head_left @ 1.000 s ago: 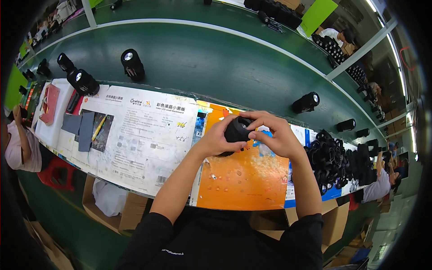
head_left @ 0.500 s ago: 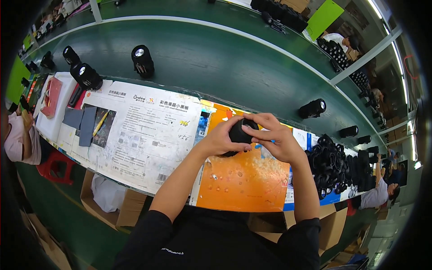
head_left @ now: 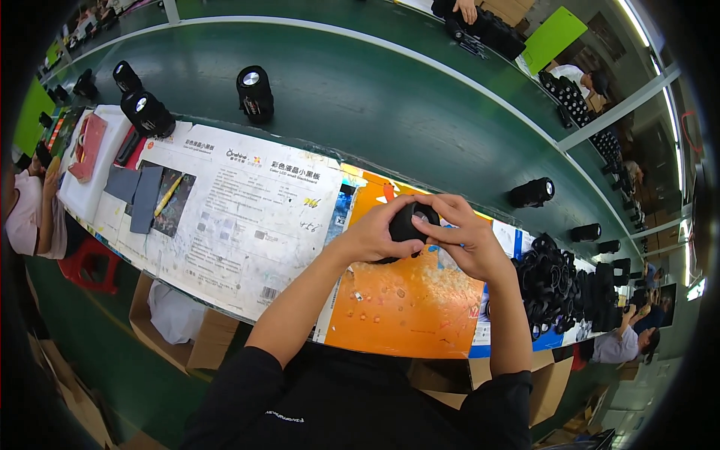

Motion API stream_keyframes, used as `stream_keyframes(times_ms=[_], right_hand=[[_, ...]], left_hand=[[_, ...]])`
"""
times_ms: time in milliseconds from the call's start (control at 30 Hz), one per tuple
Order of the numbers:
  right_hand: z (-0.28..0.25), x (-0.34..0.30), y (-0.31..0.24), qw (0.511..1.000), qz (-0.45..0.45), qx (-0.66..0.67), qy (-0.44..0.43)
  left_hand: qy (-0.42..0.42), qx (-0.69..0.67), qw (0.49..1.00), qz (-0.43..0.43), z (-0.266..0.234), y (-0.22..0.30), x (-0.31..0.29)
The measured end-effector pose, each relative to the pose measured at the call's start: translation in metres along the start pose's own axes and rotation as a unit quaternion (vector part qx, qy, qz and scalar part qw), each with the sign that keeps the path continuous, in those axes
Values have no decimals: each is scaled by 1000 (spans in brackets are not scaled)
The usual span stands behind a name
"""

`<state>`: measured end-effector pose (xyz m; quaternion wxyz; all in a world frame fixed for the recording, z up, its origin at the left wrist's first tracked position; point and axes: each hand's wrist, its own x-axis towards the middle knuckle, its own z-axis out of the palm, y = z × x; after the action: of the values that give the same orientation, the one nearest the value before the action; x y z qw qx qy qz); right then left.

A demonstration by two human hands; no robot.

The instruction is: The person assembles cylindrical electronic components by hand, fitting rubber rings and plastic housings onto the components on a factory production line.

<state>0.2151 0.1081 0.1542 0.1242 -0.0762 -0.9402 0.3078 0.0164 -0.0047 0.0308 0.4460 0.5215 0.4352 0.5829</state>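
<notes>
Now that its grey-centred end (head_left: 422, 217) has turned into view, the black cylinder (head_left: 406, 226) sits between fingers of the left hand (head_left: 373, 234) and right hand (head_left: 476, 238), both pinching it, handling apparently unfinished.

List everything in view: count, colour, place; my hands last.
Sheet: one, orange, centre
Held cylinder: one, black, above sheet
Other cylinders: at least six, black, along green surface
Loops: many, black, heaped right
Card: one, white, left of sheet
Strips: two, grey, left
Pen: one, yellow, beside strips
Slab: one, white, far left
Boxes: several, brown, below
Stool: one, red, lower left
Workers: several, light tops, edges
Left hand: one, bare, on cylinder
Right hand: one, bare, on cylinder
</notes>
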Motion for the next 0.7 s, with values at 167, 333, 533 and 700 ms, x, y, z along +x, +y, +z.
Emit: stream_keyframes(times_ms=[167,333,533,700], right_hand=[[-7,5,-9,999,17,-14,-23],[-5,7,-9,999,1,-43,-21],[3,9,-20,997,4,-81,1],[-14,27,-25,999,45,-16,19]], left_hand=[[-6,-34,999,-12,2,8,-1],[-5,-18,1000,12,0,5,1],[-10,-25,1000,-8,-5,10,0],[-35,-50,996,-60,-3,5,1]])
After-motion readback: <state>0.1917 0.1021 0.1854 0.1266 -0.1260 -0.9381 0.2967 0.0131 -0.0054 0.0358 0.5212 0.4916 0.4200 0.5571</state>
